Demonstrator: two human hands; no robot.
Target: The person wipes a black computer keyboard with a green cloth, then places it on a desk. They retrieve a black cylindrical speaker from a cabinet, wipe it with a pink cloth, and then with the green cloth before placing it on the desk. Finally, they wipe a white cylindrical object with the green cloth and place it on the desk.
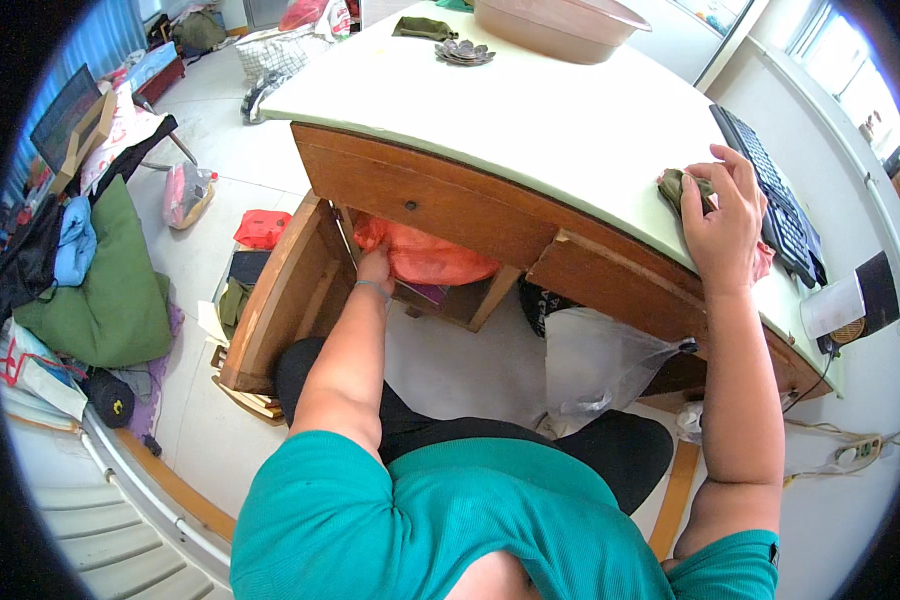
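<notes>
My left hand [375, 266] reaches into the open cabinet on the left side of the wooden desk. It is closed at the edge of an orange-red plastic bag [435, 252]; its fingertips are partly hidden. The cabinet door [280, 295] stands swung out beside my left forearm. On the desk's right side, my right hand [727, 225] rests with curled fingers around a crumpled olive-green cloth [673, 188]. Something pink-red [763, 261] shows beside that wrist, too covered to make out.
A black keyboard [765, 170] lies along the desk's right edge, near a white cup-like object [832, 308]. At the far side are a pinkish basin [560, 28], a dark flower-shaped piece [465, 52] and a folded green cloth [425, 28]. A clear plastic bag [605, 360] hangs below the desk.
</notes>
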